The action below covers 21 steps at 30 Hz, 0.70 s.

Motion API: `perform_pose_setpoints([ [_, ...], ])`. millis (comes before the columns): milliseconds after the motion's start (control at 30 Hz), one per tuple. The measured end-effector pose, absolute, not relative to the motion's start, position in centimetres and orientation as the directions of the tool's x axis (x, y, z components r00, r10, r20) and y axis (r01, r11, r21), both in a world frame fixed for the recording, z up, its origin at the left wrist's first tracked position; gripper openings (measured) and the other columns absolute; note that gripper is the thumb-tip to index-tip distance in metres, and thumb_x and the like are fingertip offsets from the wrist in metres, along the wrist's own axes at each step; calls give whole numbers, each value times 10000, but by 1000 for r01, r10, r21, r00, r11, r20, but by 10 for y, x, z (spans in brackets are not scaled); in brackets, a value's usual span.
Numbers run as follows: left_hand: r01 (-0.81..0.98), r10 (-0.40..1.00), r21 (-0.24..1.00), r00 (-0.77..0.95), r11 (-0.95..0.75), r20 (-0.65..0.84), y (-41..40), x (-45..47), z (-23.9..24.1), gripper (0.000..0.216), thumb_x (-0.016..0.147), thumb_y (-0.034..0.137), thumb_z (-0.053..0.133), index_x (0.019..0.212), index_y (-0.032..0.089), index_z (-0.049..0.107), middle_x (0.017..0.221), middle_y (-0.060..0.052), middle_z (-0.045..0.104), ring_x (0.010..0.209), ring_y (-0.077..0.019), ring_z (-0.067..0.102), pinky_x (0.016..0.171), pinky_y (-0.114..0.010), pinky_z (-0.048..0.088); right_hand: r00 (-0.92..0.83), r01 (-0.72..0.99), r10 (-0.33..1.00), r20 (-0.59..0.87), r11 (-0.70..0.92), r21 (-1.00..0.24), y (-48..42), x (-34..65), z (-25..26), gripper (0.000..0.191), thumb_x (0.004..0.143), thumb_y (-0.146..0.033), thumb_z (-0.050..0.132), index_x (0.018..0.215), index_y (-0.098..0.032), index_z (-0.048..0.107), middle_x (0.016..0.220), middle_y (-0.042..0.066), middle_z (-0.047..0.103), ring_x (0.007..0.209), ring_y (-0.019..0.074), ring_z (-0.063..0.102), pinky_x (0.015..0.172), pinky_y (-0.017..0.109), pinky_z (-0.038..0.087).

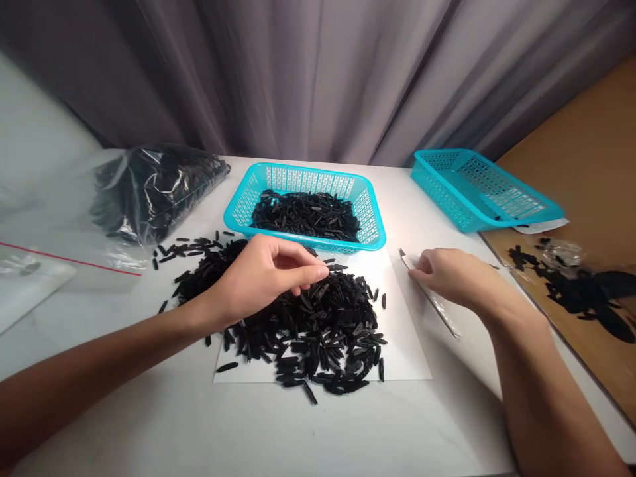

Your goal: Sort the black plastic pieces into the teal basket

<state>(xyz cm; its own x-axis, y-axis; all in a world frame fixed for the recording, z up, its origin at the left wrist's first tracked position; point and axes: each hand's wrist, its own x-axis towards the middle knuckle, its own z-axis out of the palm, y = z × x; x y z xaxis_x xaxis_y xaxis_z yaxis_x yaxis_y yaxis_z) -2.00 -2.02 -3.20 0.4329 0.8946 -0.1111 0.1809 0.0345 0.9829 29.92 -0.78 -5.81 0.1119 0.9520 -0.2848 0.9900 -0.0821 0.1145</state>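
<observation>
My left hand (271,275) is closed in a pinch above a heap of small, narrow black pieces (318,331). A small black piece (338,267) shows at its fingertips. The heap spreads over a white sheet (412,364) and onto the table. At the right, my right hand (450,275) has its thumb and fingers closed on a thin white-handled tool (440,308) with a dark pointed tip. That tool lies slanted along the table, and part of its handle is hidden by the hand.
Behind the heap stands a turquoise basket (379,222) holding many black pieces. A second turquoise basket (447,205) is at the back right. To the left rests a clear zip bag (149,192) of black pieces. Black scraps (571,285) lie on a brown surface at the right.
</observation>
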Motion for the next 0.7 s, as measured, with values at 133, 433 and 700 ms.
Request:
perform_pose_setpoints([
  [133, 177, 895, 984, 433, 33, -108, -22, -20, -29, 141, 806, 259, 752, 712, 154, 747, 712, -17, 706, 599, -82, 594, 554, -168, 513, 110, 993, 972, -206, -100, 58, -2, 294, -70, 89, 739, -254, 585, 689, -184, 608, 666, 129, 615, 618, 267, 557, 537, 336, 279],
  [433, 187, 903, 982, 418, 24, -102, -25, -21, -24, 144, 796, 271, 749, 711, 155, 747, 702, -26, 708, 606, -101, 608, 531, -184, 508, -22, 773, 976, 217, 155, -615, -7, 298, -42, 261, 795, -347, 562, 1040, -261, 540, 707, -19, 597, 607, 175, 574, 613, 341, 448],
  [700, 189, 904, 982, 414, 23, -101, -25, -21, -22, 145, 788, 275, 755, 725, 145, 753, 696, -35, 709, 604, -109, 607, 527, -195, 500, -89, -60, 889, 450, 446, -893, -29, 248, -22, 211, 772, -471, 773, 886, -301, 722, 585, -27, 473, 481, 120, 432, 435, 300, 347],
])
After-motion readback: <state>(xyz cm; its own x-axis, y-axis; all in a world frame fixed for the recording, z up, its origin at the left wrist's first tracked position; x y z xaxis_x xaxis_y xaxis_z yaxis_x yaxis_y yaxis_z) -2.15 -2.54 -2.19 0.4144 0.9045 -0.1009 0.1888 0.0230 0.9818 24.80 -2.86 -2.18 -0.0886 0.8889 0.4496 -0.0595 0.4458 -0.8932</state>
